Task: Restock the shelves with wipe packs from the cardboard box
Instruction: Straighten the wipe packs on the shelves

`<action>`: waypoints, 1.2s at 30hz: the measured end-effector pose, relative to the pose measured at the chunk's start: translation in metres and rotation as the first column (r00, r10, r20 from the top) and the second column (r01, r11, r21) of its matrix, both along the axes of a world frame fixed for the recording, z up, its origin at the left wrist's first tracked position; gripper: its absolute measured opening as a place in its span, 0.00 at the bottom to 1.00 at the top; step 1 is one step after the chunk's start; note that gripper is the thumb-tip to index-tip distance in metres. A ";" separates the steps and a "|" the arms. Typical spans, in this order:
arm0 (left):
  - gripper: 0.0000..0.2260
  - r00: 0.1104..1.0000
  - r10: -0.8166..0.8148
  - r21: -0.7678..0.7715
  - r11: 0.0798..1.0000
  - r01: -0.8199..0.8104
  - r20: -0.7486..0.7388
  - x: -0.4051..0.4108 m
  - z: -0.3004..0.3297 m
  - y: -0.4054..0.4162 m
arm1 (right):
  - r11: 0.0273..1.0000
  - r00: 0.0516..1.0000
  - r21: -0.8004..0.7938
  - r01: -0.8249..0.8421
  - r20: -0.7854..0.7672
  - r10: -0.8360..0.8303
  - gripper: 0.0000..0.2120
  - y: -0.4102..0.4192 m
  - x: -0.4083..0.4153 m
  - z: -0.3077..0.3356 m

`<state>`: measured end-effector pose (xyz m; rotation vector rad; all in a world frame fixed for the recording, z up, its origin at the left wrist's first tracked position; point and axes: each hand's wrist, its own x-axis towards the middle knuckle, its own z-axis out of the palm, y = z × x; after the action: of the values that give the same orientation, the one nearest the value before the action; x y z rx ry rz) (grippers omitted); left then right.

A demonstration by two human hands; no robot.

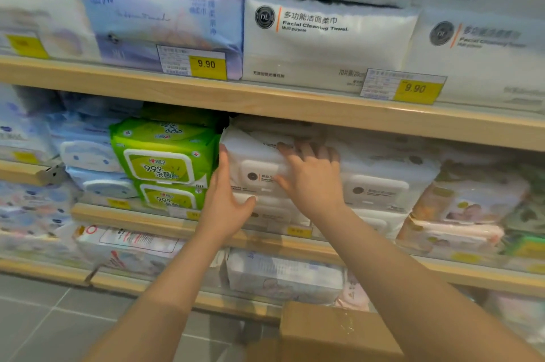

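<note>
A white wipe pack [254, 161] with a white flip lid lies tilted on top of a stack of like packs on the middle shelf [138, 217]. My left hand [225, 202] holds its left end, fingers up along the side and thumb under the front. My right hand [309, 175] lies over its right part, fingers spread on top and thumb on the lid. The cardboard box [333, 332] shows at the bottom, under my right forearm; its inside is hidden.
Green wipe packs [165, 161] stand stacked just left of the white stack, more white packs [380, 181] just right. The wooden shelf above [295, 105] hangs close over the pack. Facial towel packs [321, 37] fill the upper shelf. Grey floor tiles [44, 320] lie at lower left.
</note>
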<state>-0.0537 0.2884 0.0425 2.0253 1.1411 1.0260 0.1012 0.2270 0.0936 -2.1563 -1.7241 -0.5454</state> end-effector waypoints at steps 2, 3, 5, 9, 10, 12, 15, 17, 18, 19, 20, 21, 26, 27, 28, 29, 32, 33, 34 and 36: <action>0.45 0.994 0.084 0.033 0.996 -0.082 -0.065 -0.002 0.007 -0.005 | 0.996 0.996 0.004 -0.086 -0.005 0.086 0.28 -0.009 0.006 0.002; 0.43 0.981 0.170 0.089 0.983 -0.162 -0.089 -0.002 0.012 -0.010 | 0.993 0.993 0.031 -0.117 0.012 0.117 0.28 -0.018 0.012 0.001; 0.38 0.957 0.266 0.282 0.932 -0.227 -0.111 0.005 0.024 -0.021 | 0.988 0.994 0.130 -0.083 0.081 0.073 0.31 -0.038 0.029 -0.004; 0.32 0.932 0.211 0.504 0.863 -0.036 -0.295 0.043 0.032 -0.033 | 0.976 0.975 0.103 0.190 0.096 -0.200 0.38 -0.074 0.072 -0.012; 0.32 0.901 0.202 0.465 0.885 -0.001 -0.384 0.055 0.030 -0.033 | 0.971 0.967 0.054 0.233 0.094 -0.237 0.40 -0.078 0.079 -0.013; 0.33 0.851 0.204 0.422 0.906 0.022 -0.484 0.074 0.021 -0.031 | 0.965 0.962 -0.039 0.259 0.096 -0.254 0.42 -0.081 0.087 -0.015; 0.32 0.853 0.232 0.457 0.889 0.008 -0.467 0.089 0.011 -0.023 | 0.968 0.963 -0.056 0.243 0.132 -0.234 0.43 -0.076 0.097 -0.022; 0.32 0.863 0.247 0.472 0.882 -0.012 -0.440 0.093 0.006 -0.017 | 0.969 0.960 -0.024 0.247 0.139 -0.241 0.43 -0.071 0.102 -0.026; 0.32 0.866 0.252 0.483 0.876 -0.015 -0.431 0.094 0.004 -0.014 | 0.969 0.960 0.001 0.245 0.142 -0.243 0.43 -0.068 0.105 -0.027; 0.32 0.868 0.256 0.493 0.870 -0.016 -0.425 0.095 0.003 -0.013 | 0.969 0.957 0.005 0.248 0.152 -0.246 0.43 -0.067 0.106 -0.028; 0.33 0.869 0.257 0.497 0.867 -0.015 -0.422 0.096 0.002 -0.013 | 0.968 0.955 0.002 0.250 0.162 -0.247 0.43 -0.066 0.106 -0.030; 0.33 0.870 0.254 0.494 0.869 -0.013 -0.423 0.097 0.002 -0.013 | 0.969 0.956 -0.004 0.247 0.163 -0.243 0.42 -0.066 0.107 -0.032; 0.31 0.891 0.186 0.439 0.898 0.017 -0.415 0.087 0.010 -0.023 | 0.953 0.951 -0.078 0.294 0.126 -0.283 0.42 -0.071 0.099 -0.023; 0.30 0.910 0.136 0.424 0.905 0.047 -0.393 0.078 0.011 -0.023 | 0.951 0.951 -0.087 0.296 0.114 -0.286 0.42 -0.073 0.093 -0.018; 0.29 0.932 0.079 0.405 0.911 0.076 -0.353 0.068 0.013 -0.023 | 0.954 0.956 -0.105 0.282 0.120 -0.269 0.42 -0.073 0.086 -0.013; 0.28 0.954 0.030 0.390 0.916 0.092 -0.297 0.055 0.016 -0.021 | 0.960 0.962 -0.121 0.254 0.139 -0.237 0.42 -0.072 0.076 -0.008; 0.28 0.995 0.034 0.372 0.928 0.003 -0.092 0.010 0.026 -0.011 | 0.993 0.976 -0.013 0.114 0.186 -0.110 0.40 -0.057 0.039 0.004; 0.29 0.996 0.080 0.361 0.930 -0.063 -0.030 -0.008 0.028 -0.004 | 0.997 0.983 -0.020 0.070 0.173 -0.066 0.38 -0.048 0.022 0.011; 0.29 0.991 0.134 0.337 0.932 -0.134 0.026 -0.027 0.030 0.003 | 0.999 0.985 -0.031 0.025 0.169 -0.019 0.36 -0.036 0.004 0.018; 0.30 0.962 0.242 0.239 0.934 -0.267 0.127 -0.065 0.027 0.020 | 0.995 0.986 -0.055 -0.078 0.140 0.086 0.32 -0.012 -0.031 0.025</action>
<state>-0.1184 0.3087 0.0694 2.0294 1.3014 1.4501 0.0701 0.2151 0.1182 -2.1142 -1.9112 -0.6554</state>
